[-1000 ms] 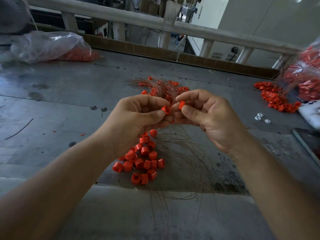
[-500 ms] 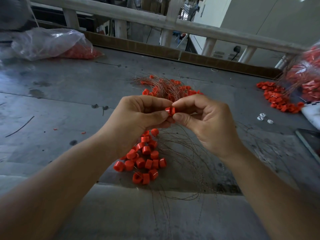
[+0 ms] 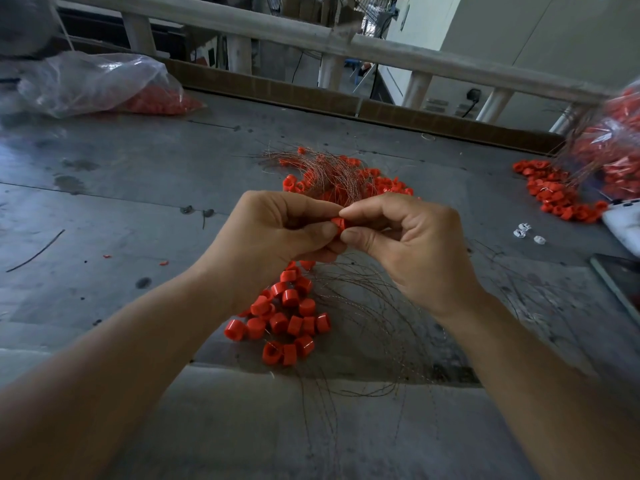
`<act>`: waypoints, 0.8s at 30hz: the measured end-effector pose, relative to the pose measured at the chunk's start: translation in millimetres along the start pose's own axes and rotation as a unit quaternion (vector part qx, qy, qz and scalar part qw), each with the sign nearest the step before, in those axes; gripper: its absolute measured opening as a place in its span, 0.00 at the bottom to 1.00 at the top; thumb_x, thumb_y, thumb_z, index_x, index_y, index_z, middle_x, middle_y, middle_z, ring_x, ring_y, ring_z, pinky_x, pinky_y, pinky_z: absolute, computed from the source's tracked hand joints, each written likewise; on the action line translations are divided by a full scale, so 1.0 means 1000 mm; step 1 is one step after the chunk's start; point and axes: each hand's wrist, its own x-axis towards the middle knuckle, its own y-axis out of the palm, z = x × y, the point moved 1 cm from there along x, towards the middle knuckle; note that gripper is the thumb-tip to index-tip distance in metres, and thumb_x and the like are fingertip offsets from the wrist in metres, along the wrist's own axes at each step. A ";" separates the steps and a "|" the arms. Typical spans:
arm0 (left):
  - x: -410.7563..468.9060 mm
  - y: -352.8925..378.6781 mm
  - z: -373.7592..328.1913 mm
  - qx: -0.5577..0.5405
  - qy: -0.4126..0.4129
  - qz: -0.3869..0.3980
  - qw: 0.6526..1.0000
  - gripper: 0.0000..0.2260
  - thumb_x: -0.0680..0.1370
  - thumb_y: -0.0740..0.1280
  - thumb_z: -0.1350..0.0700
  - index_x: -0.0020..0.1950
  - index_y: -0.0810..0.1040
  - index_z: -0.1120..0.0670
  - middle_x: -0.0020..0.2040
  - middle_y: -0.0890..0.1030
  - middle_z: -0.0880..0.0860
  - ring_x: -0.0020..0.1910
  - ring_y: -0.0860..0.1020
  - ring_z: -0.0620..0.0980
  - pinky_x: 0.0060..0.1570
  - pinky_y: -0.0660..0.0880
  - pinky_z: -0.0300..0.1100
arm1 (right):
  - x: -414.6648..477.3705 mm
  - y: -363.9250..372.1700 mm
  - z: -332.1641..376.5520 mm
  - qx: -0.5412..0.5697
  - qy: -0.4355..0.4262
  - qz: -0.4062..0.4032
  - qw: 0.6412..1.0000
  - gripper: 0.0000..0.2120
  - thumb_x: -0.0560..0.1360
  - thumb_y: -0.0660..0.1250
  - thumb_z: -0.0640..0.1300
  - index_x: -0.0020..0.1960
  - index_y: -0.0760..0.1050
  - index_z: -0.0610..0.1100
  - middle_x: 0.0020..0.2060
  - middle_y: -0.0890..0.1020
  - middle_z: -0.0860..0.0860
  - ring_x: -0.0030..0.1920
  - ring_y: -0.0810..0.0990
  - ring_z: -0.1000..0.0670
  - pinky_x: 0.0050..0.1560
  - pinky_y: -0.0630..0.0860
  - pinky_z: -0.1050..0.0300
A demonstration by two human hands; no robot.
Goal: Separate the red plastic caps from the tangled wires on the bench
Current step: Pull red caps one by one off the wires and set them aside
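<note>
Closer together than a second ago, the left hand [image 3: 277,233] and right hand [image 3: 408,251] both pinch one red cap [image 3: 338,224] between curled fingers and thumbs above the counter [image 3: 104,202]. Below them lie loose caps [image 3: 287,317]; just behind the hands lie tangled wires [image 3: 325,168].

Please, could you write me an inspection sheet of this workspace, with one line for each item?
Surface: grey bench, stained and scuffed.
Job's things: one red cap held; loose caps heaped below the hands; tangled wires with caps farther back; bare wires lying nearer.
Clutter: left bag and right bag, both clear plastic with red caps inside; spilled caps; small white pieces; dark flat object at the right edge.
Hands: left hand and right hand both pinch the red cap.
Cables: black cable at a wall socket.
Surroundings: pale railing behind the bench.
</note>
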 end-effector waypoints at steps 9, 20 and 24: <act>-0.002 0.001 0.002 -0.003 0.019 -0.004 1.000 0.08 0.64 0.67 0.59 0.41 0.80 0.54 0.33 0.83 0.51 0.32 0.82 0.45 0.34 0.76 0.31 | -0.001 -0.002 0.001 -0.014 -0.031 -0.008 0.999 0.10 0.66 0.72 0.38 0.47 0.79 0.41 0.38 0.78 0.58 0.42 0.81 0.57 0.42 0.78 0.67; -0.001 -0.001 0.002 -0.058 -0.015 0.019 0.998 0.08 0.63 0.67 0.59 0.38 0.84 0.54 0.33 0.83 0.54 0.32 0.82 0.46 0.33 0.77 0.33 | -0.002 -0.001 0.000 0.007 -0.039 -0.013 0.999 0.11 0.65 0.71 0.40 0.48 0.78 0.42 0.38 0.79 0.58 0.39 0.81 0.58 0.41 0.78 0.65; -0.001 -0.002 0.003 -0.088 -0.028 0.029 0.995 0.09 0.62 0.68 0.60 0.40 0.82 0.56 0.33 0.83 0.54 0.32 0.82 0.47 0.32 0.78 0.34 | -0.001 -0.003 -0.001 0.042 -0.032 -0.004 0.999 0.13 0.65 0.71 0.43 0.49 0.77 0.43 0.38 0.79 0.58 0.39 0.81 0.60 0.41 0.77 0.67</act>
